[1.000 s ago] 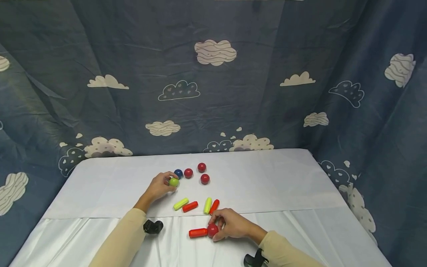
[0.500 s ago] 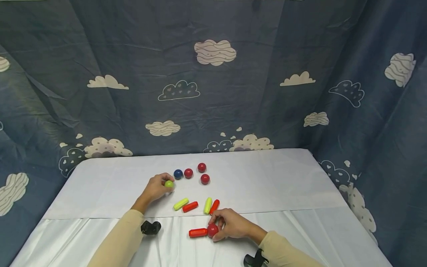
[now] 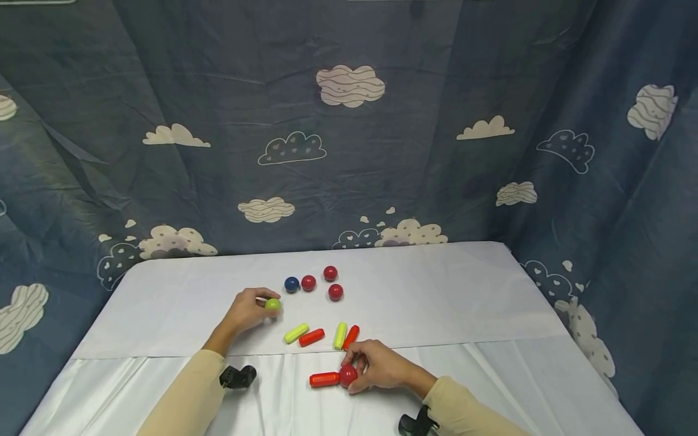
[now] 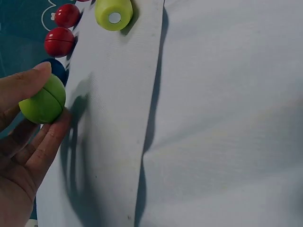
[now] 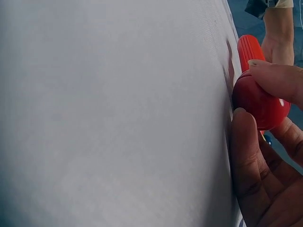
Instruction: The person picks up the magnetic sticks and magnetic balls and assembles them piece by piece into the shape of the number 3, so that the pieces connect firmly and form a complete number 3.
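Observation:
Between thumb and fingers, my left hand (image 3: 248, 310) pinches a lime-green ball (image 4: 43, 101) with a seam round it; in the left wrist view it looks lifted, its shadow apart on the cloth. My right hand (image 3: 382, 364) pinches a red ball (image 5: 260, 101) low over the near part of the table. That ball meets the right end of a red ribbed rod (image 3: 324, 379) lying sideways. Beyond the hands, a blue ball (image 3: 291, 284) and three red balls (image 3: 308, 283) sit apart from the left hand.
Between the hands lie a yellow rod (image 3: 296, 333) with a red rod (image 3: 311, 337), and another yellow rod (image 3: 340, 335) beside a red rod (image 3: 351, 336). White cloth covers the table (image 3: 463, 297). A dark cloud-print curtain (image 3: 403, 169) hangs behind.
My left hand has drawn the green ball away from the blue ball, leftward and slightly nearer. My right hand, its red ball and the red rod have stayed put.

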Available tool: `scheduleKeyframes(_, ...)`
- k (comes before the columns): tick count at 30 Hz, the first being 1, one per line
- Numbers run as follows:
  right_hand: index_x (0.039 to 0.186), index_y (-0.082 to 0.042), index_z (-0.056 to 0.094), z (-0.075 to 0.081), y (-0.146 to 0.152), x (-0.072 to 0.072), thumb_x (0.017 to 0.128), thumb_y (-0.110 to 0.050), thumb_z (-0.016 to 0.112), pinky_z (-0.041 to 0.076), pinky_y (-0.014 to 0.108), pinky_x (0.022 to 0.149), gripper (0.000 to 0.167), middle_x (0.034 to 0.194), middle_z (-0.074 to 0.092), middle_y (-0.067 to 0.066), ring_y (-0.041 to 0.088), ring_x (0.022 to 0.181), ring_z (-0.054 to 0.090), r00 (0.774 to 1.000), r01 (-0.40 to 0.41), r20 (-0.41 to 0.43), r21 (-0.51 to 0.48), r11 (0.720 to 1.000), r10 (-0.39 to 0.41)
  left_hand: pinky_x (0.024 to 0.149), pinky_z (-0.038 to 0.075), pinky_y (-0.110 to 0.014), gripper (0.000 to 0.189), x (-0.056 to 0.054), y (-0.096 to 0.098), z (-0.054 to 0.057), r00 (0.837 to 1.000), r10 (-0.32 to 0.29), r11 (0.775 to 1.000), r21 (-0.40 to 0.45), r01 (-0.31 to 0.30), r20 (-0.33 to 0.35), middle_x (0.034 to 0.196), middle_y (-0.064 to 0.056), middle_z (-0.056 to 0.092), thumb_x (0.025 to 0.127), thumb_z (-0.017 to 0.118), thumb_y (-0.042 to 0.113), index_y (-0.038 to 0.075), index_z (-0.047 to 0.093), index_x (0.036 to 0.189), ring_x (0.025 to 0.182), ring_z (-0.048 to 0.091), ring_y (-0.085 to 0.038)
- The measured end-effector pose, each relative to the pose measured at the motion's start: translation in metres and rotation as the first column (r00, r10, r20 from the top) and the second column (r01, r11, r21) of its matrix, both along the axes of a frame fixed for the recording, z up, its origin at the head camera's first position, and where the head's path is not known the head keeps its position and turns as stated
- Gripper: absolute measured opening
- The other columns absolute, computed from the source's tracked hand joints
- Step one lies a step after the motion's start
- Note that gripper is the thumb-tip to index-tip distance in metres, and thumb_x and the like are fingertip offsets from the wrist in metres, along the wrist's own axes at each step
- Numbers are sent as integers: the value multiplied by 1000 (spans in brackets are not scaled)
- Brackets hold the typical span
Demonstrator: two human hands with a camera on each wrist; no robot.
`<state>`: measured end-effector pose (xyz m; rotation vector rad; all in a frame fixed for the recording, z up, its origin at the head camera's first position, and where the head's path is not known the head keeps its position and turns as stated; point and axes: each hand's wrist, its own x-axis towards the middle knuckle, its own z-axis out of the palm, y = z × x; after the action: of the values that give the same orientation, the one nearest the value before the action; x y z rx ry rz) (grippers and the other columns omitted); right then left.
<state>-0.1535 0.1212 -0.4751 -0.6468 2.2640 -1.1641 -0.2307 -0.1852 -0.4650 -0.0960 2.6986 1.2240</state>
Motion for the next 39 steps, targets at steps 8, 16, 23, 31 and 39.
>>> scheduleKeyframes(8,95,-14,65,-1,-1,1,69,-6,84,44,20,63,33,84,59,-7,9,69,52,1000,14,3,5,1000,-14,66,49,-30,32,16,-7,4,999,-25,1000,-6,25,-21,103,-8,68,77,81,15,6,70,106,81,62,-16)
scheduleKeyframes(16,95,-13,65,0,-2,2,70,-7,84,44,21,63,32,84,58,-6,10,71,52,1000,13,-2,8,1000,-13,78,51,-37,37,37,-9,8,996,-84,996,36,85,-27,105,-5,68,74,81,9,7,69,109,97,64,-23)
scheduleKeyframes(23,95,-14,65,-2,-1,1,70,-7,84,43,20,63,32,83,58,-5,10,70,52,1000,13,1,7,1000,-13,83,51,-40,33,54,-4,9,992,-122,992,29,123,-24,102,0,68,72,83,7,11,70,103,97,64,-21)
scheduleKeyframes(31,95,-14,65,1,-2,0,70,-7,84,45,21,63,32,85,59,-5,12,72,52,1000,24,10,18,1000,-24,80,52,-38,38,72,-2,13,972,-230,972,31,232,-55,101,-3,69,69,85,9,7,70,104,92,65,-21)
scheduleKeyframes(39,95,-14,65,1,-3,1,71,-7,84,44,22,63,32,85,58,-4,12,72,52,1000,25,9,13,1000,-25,71,51,-25,37,86,4,7,949,-308,949,50,311,-68,96,0,66,71,85,16,7,70,104,83,62,-14)
